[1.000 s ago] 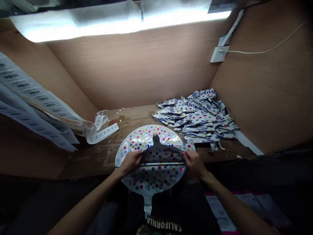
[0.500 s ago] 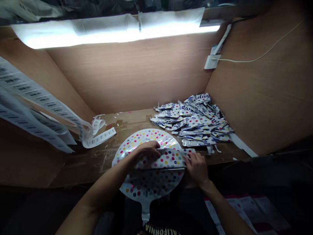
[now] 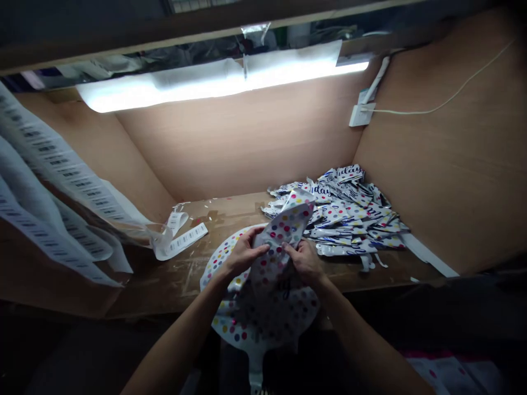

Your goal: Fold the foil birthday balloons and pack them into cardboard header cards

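Note:
Between my two hands a white foil balloon [image 3: 284,222] with coloured dots is held up, partly folded and tilted to the upper right. My left hand [image 3: 246,253] grips its left edge, thumb on top. On the right edge, my right hand [image 3: 305,259] pinches it with the thumb in front. Beneath lies a flat round dotted foil balloon [image 3: 230,323], its tail hanging over the table edge toward me. Dark lettering shows in part on the foil below my right hand. Behind and to the right is a pile of folded dotted balloons [image 3: 349,214].
Strips of barcode labels [image 3: 69,170] hang at the left, one end curling onto the cardboard-covered table [image 3: 181,280]. Wooden panels enclose the back and sides. A bright lamp [image 3: 206,85] hangs above, and a white socket [image 3: 362,114] is on the right.
The foil, earlier stretched sideways and then folded into a flat band on the round balloon, is now lifted and tilted upward. My hands have come closer together. The camera view has shifted.

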